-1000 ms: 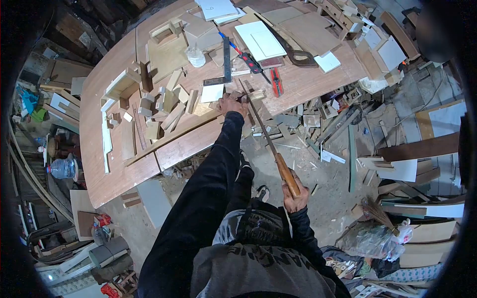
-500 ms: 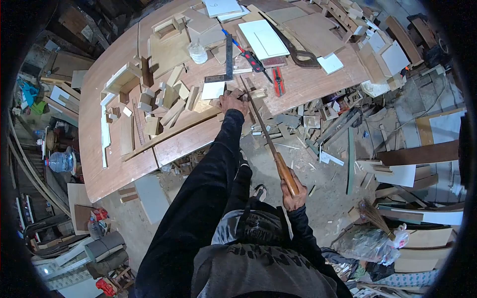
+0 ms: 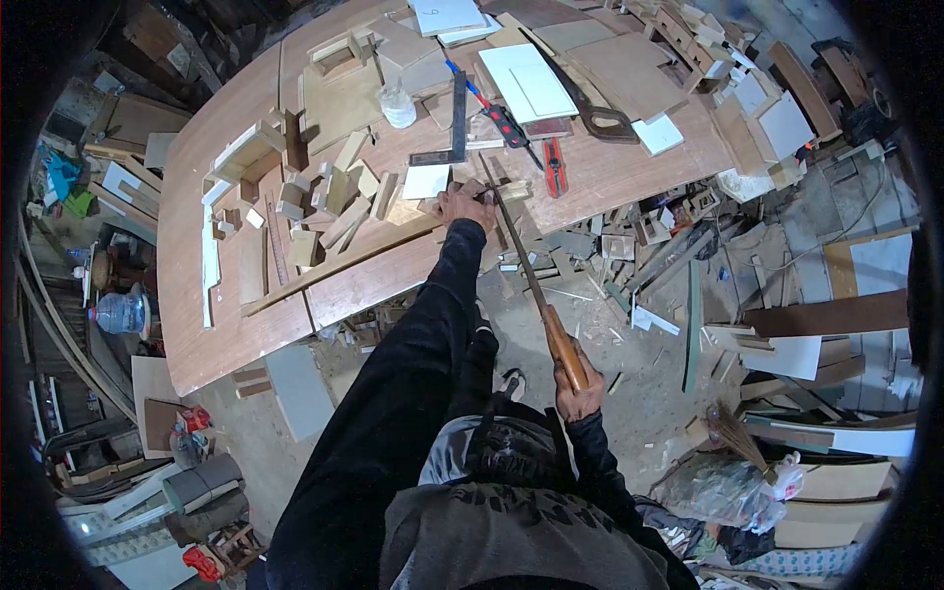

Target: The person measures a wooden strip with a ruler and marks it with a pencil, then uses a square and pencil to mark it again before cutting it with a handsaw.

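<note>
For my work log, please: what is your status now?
Right hand gripping saw. Left hand at wood piece, near blade. Red tool close by, not touching saw.

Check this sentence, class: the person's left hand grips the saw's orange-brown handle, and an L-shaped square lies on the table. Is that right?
Not quite: the head view shows the right hand, not the left hand, gripping the saw's orange-brown handle. An L-shaped square does lie on the table.

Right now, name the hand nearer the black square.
Left: the left hand is just short of the black square; the right hand is farther back on the saw handle.
</note>
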The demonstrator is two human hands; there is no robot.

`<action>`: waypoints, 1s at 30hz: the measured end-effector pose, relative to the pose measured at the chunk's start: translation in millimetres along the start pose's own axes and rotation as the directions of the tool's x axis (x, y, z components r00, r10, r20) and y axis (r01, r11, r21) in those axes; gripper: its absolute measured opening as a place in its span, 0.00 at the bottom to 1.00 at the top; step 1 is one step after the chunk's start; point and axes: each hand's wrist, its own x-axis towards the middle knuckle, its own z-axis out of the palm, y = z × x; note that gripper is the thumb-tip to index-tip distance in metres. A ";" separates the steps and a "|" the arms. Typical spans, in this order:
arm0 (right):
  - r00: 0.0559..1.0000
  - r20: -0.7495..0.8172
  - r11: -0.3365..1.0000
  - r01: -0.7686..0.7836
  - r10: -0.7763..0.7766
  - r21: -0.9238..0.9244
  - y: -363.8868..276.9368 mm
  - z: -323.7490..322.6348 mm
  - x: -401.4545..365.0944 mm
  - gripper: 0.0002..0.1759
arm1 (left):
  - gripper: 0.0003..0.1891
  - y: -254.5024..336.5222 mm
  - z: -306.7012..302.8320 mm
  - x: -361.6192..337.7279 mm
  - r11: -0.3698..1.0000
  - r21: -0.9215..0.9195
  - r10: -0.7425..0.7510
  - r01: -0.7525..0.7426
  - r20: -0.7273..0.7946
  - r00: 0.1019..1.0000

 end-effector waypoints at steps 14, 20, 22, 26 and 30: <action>0.991 0.047 0.992 -0.128 0.128 0.004 -4.6 2.7 4.1 0.27 | 0.14 1.5 -10.2 0.4 0.996 -0.045 -0.065 0.071 0.138 0.988; 0.980 0.096 0.984 -0.175 0.173 0.012 7.4 32.2 47.4 0.26 | 0.13 4.7 -11.2 1.3 0.997 -0.016 -0.072 0.075 0.144 0.987; 0.959 0.122 0.954 -0.271 0.257 0.125 10.5 23.9 26.6 0.26 | 0.12 3.2 -7.5 1.8 0.998 0.015 -0.058 0.057 0.120 0.991; 0.996 0.061 0.998 -0.064 0.063 0.011 2.3 3.6 -0.9 0.26 | 0.11 1.5 -8.4 3.4 0.997 -0.038 -0.057 0.062 0.113 0.992; 0.975 0.083 0.977 -0.210 0.206 0.045 -3.5 24.3 37.2 0.27 | 0.11 1.2 -4.2 5.4 0.994 -0.082 -0.058 0.069 0.126 0.990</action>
